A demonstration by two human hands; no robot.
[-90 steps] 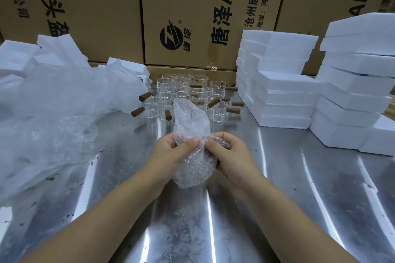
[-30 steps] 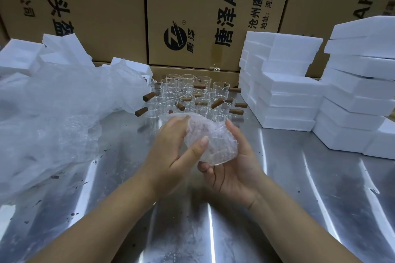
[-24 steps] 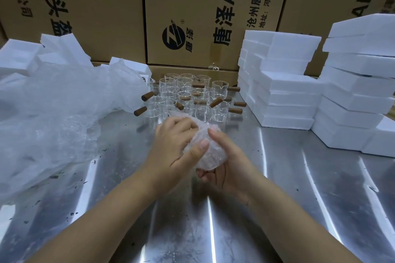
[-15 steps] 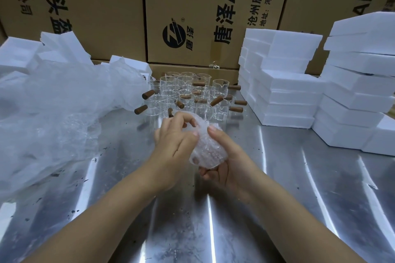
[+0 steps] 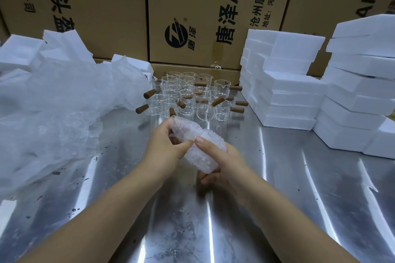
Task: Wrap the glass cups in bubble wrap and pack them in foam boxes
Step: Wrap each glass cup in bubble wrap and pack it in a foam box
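Our left hand pinches the upper fold of the clear bubble-wrapped glass cup bundle. Our right hand cups it from beneath, thumb pressed on the seam. We judge this keeps the wrap from springing open. The bundle is held just above the shiny steel table, centre. At left lies a heap of clear bubble wrap, close to hand. Behind stand unwrapped clear glass cups with brown wooden handles. At right, stacked white foam boxes await packing.

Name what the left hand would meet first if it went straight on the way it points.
The left hand grips the bubble-wrapped cup, so that comes first; beyond it probably the right hand, depth unclear.
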